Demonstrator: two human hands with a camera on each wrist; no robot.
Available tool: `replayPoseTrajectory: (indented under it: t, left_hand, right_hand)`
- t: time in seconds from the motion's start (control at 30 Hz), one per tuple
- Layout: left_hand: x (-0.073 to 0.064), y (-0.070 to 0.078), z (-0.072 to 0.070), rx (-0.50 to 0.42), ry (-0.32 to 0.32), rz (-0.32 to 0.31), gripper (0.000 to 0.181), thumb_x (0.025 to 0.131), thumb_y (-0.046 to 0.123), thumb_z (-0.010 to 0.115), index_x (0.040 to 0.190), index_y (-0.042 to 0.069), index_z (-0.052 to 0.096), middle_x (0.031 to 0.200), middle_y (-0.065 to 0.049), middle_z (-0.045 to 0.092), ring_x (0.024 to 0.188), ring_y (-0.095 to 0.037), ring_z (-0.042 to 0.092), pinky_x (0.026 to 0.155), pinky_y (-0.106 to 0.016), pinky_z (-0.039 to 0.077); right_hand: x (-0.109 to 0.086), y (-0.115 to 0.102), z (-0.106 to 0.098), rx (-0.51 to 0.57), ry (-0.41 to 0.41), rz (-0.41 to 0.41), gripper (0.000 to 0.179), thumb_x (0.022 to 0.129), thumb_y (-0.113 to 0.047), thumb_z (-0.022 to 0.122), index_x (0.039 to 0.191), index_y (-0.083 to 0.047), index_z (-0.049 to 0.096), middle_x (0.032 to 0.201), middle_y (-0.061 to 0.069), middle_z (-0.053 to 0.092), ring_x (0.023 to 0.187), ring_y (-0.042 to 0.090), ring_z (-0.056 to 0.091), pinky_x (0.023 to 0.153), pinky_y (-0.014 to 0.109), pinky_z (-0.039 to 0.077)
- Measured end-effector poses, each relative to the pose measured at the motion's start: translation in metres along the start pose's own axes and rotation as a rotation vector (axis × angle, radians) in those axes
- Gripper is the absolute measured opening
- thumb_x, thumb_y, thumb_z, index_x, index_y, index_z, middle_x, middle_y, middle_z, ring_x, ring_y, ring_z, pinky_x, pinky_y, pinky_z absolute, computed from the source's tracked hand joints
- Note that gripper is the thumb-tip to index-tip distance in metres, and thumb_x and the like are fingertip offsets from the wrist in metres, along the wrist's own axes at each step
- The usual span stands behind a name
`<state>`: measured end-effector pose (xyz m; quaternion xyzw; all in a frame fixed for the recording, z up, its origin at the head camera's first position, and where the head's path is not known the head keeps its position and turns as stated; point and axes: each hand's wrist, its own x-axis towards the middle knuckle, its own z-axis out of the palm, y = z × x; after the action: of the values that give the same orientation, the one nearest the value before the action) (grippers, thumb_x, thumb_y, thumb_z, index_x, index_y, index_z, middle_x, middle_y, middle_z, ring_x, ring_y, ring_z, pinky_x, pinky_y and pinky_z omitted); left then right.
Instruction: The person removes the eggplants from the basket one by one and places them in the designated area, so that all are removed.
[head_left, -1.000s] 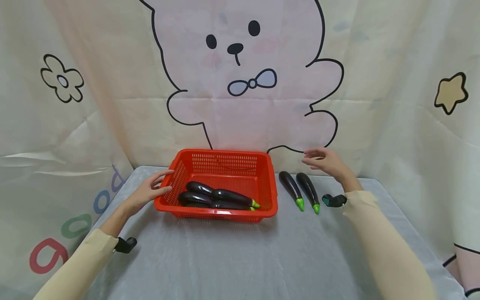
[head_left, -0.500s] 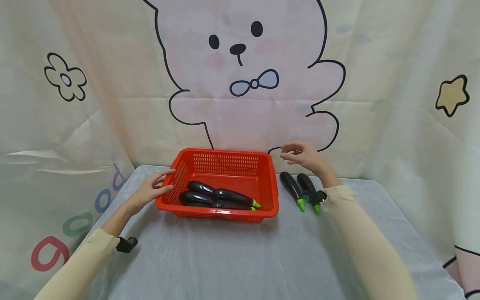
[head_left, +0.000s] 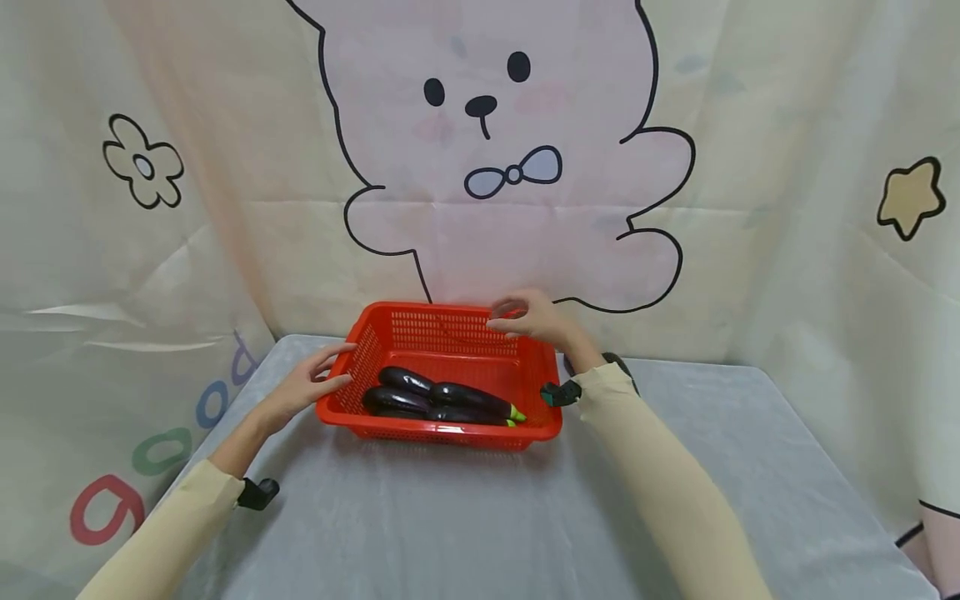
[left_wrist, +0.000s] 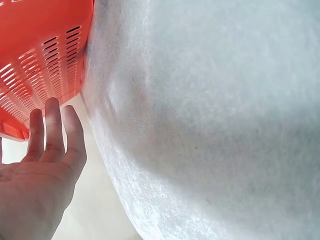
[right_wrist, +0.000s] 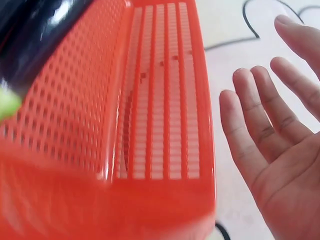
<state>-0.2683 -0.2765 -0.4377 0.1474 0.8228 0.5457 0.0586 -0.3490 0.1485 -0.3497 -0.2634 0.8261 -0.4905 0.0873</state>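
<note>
A red perforated plastic basket (head_left: pixel 345 418) stands on the table with several dark, shiny eggplants (head_left: pixel 468 398) lying together in its front half. At its left end is my left hand (head_left: pixel 300 387), fingers spread and fingertips right at the rim; in the left wrist view the same hand (left_wrist: pixel 42 175) shows nothing in its palm. My right hand (head_left: pixel 540 321) hovers over the basket's back right corner. Its fingers are loosely extended and hold nothing, as the right wrist view shows beside the basket wall (right_wrist: pixel 205 115). Right of the basket, the right forearm mostly hides the eggplants (head_left: pixel 621 364) on the table.
The table (head_left: pixel 420 525) has a grey cloth cover. Behind it hangs a pale curtain (head_left: pixel 810 275) printed with a bear, a flower and a star. Black wrist cameras sit at both cuffs, the right one (head_left: pixel 561 393) overlapping the basket's right rim in the head view.
My right hand has moved left, from above the eggplants on the table to over the basket's back right corner. My left hand has stayed at the basket's left end.
</note>
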Motion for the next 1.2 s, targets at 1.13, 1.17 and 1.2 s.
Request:
replayPoseTrajectory:
  t: [1.13,1.17,1.2]
  left_hand:
    - [-0.001,0.001,0.000,0.027,0.009,-0.001,0.064,0.097,0.028,0.067,0.155,0.015,0.041,0.154,-0.021,0.039,0.135,-0.050,0.039,0.096,-0.059,0.048]
    - [-0.002,0.001,0.000,0.031,0.012,-0.003,0.065,0.097,0.029,0.067,0.155,0.016,0.041,0.154,-0.021,0.039,0.135,-0.050,0.039,0.096,-0.060,0.048]
    - [-0.002,0.001,0.000,0.033,0.015,-0.005,0.066,0.096,0.029,0.067,0.155,0.016,0.041,0.155,-0.020,0.038,0.135,-0.050,0.039,0.096,-0.060,0.048]
  right_hand:
    - [0.025,0.015,0.076,0.137,-0.219,0.180,0.059,0.090,-0.024,0.079,0.139,0.000,0.057,0.129,0.016,0.063,0.113,0.030,0.061,0.096,0.051,0.051]
    - [0.025,0.015,0.077,0.141,-0.229,0.192,0.060,0.090,-0.025,0.079,0.140,-0.001,0.056,0.131,0.017,0.061,0.114,0.030,0.060,0.097,0.051,0.051]
    - [0.025,0.016,0.077,0.141,-0.238,0.203,0.062,0.089,-0.026,0.079,0.141,-0.001,0.056,0.133,0.018,0.060,0.114,0.030,0.059,0.097,0.051,0.051]
